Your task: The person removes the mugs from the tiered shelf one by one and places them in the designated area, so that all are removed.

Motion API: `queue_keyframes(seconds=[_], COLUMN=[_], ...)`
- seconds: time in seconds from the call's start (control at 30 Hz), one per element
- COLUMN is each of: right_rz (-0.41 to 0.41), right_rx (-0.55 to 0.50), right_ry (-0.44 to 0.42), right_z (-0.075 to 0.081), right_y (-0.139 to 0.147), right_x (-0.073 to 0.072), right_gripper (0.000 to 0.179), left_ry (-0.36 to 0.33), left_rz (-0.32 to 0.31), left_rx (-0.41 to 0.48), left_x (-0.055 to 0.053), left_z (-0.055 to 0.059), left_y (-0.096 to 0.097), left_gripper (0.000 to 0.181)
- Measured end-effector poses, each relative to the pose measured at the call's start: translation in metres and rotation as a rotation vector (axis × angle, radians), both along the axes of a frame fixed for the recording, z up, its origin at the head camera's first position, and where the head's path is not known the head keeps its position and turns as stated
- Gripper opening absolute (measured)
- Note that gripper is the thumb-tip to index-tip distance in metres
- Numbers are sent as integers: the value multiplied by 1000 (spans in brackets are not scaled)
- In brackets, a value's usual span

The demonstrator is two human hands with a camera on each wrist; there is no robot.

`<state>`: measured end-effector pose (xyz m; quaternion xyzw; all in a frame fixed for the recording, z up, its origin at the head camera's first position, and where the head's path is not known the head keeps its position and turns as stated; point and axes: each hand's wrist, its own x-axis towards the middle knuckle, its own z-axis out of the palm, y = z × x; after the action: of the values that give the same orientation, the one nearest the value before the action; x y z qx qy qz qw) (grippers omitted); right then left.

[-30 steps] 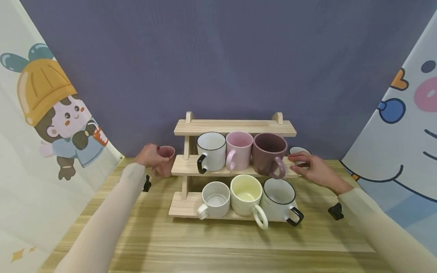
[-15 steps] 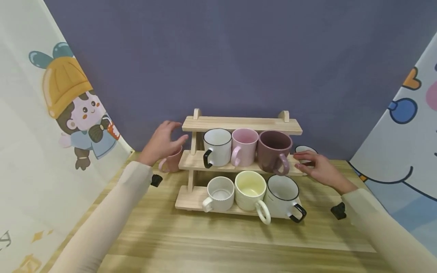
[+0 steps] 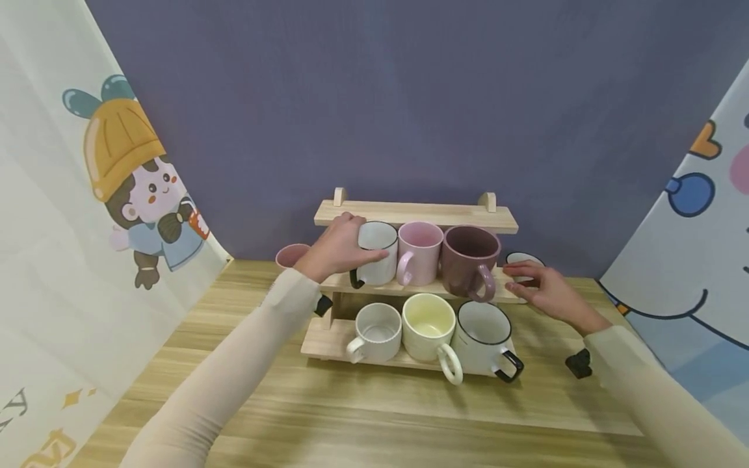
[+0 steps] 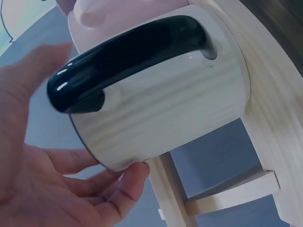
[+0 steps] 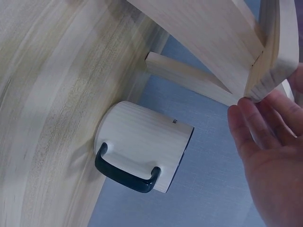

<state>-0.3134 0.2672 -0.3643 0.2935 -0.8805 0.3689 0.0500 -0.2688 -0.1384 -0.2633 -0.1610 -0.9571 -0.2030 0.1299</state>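
Note:
A three-tier wooden rack [image 3: 415, 213] holds mugs on its middle and bottom shelves. My left hand [image 3: 339, 247] is at the white mug with black rim and handle [image 4: 175, 101], leftmost on the middle shelf. Fingertips touch its side near the rim in the left wrist view; the thumb is extended on the handle side. My right hand [image 3: 541, 289] grips the middle shelf's right end [image 5: 272, 61] between thumb and fingers. Beside the white mug stand a pink mug [image 3: 420, 257] and a dark mauve mug [image 3: 468, 263].
Below are a small white mug [image 3: 377, 335], a pale yellow mug [image 3: 427, 331] and a black-rimmed white mug [image 3: 482, 331]. Behind the rack's left end is a dusky pink mug [image 3: 289, 255]; right of it, another white mug [image 5: 142, 142] on the wooden table [image 3: 351, 422].
My left hand has let go of the dusky pink mug left of the rack and moved right to the white mug. My right hand has stayed at the shelf end.

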Motion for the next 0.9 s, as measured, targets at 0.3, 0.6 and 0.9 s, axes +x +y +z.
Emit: queue_keyframes(seconds=[0.3,0.6,0.9], right_rz=[-14,3,40], right_rx=[13,7,-44], right_ry=[-14,11,56], right_z=[-1,-5,-11], right_y=[0,-3,4], right_x=[1,-3,-7], right_gripper=[39,38,35], left_ry=[53,62,58], left_rz=[47,140,243], left_rx=[63,103,37], left_x=[-2,28,60], left_z=[-7,13,21], left_y=[-1,-47,-106], left_gripper=[60,75,75])
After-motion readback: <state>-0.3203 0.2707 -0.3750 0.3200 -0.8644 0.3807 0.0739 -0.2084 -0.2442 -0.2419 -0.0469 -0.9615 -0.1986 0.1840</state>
